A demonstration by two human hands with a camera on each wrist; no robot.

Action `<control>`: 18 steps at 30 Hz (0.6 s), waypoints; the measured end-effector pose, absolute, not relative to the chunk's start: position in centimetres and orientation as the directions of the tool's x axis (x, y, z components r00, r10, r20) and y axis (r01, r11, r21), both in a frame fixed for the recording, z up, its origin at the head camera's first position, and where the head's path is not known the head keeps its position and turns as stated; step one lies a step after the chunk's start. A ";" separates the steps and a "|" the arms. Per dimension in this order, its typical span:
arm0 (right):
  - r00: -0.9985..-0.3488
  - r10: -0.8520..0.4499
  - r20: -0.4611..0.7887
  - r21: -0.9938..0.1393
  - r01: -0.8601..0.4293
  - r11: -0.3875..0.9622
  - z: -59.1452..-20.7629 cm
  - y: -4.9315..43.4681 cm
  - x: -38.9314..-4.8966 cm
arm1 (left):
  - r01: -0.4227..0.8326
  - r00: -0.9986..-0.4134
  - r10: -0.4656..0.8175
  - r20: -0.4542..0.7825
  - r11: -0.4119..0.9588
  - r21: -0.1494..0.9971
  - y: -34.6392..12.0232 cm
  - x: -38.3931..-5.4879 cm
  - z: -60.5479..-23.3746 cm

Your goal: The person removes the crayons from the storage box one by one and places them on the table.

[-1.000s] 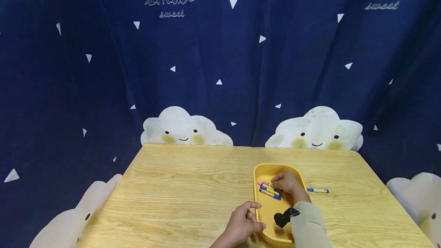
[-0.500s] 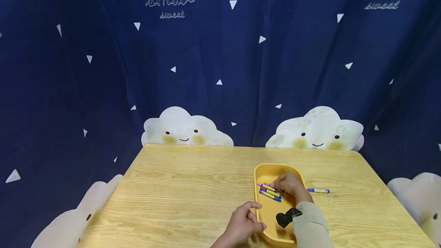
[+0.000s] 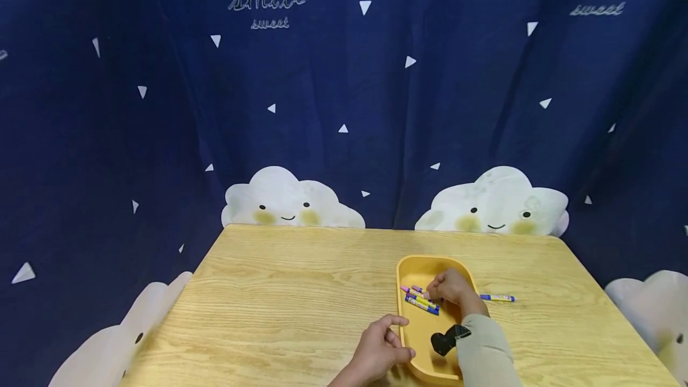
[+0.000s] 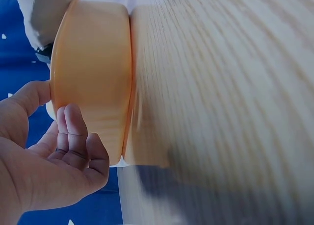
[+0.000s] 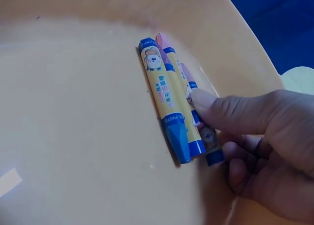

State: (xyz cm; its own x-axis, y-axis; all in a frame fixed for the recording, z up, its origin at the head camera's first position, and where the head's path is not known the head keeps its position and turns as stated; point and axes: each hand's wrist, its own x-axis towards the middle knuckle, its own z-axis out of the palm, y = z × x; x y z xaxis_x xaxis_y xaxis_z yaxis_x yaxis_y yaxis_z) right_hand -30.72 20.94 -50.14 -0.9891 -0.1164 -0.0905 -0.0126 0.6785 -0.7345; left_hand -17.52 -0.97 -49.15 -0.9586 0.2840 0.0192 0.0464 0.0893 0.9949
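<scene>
In the head view, my right hand (image 3: 450, 286) reaches into a yellow tray (image 3: 433, 369) among several paper-wrapped oil pastels (image 3: 423, 308) that lie near its left wall. The right wrist view shows a blue oil pastel (image 5: 164, 97) beside a yellow-wrapped one, with pink-tipped ones on the hand's side. My thumb lies on an outer pink-tipped pastel (image 5: 210, 137), the fingers curled at its far side, pinching it. My left hand (image 3: 374, 345) holds the tray's left rim, with index finger and thumb over the edge. Other fingers bend beside the outer wall (image 4: 95, 63) in the left wrist view.
One more blue-capped oil pastel (image 3: 497, 298) lies on the wooden table (image 3: 301, 291) just right of the tray. A dark blue curtain (image 3: 333, 76) with clouds hangs behind the table. A black camera mount (image 3: 445, 341) on the right wrist overhangs the tray.
A pink-tipped pastel has shifted toward the blue one, so the gap between them has narrowed. My right fingers have moved slightly with it. The left hand stays on the tray rim.
</scene>
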 end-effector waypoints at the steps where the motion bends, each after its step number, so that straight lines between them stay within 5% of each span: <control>1: -0.989 -0.122 -0.089 -0.728 -0.019 0.685 -50.1 20.9 -30.8 | 0.047 -0.958 0.284 0.019 0.089 0.995 -1.0 -17.5 -49.1; 18: -0.991 -0.135 -0.021 -0.738 -0.075 0.670 -49.3 20.7 -30.6 | 0.040 -0.955 0.295 0.012 0.088 0.995 -1.1 -17.5 -49.1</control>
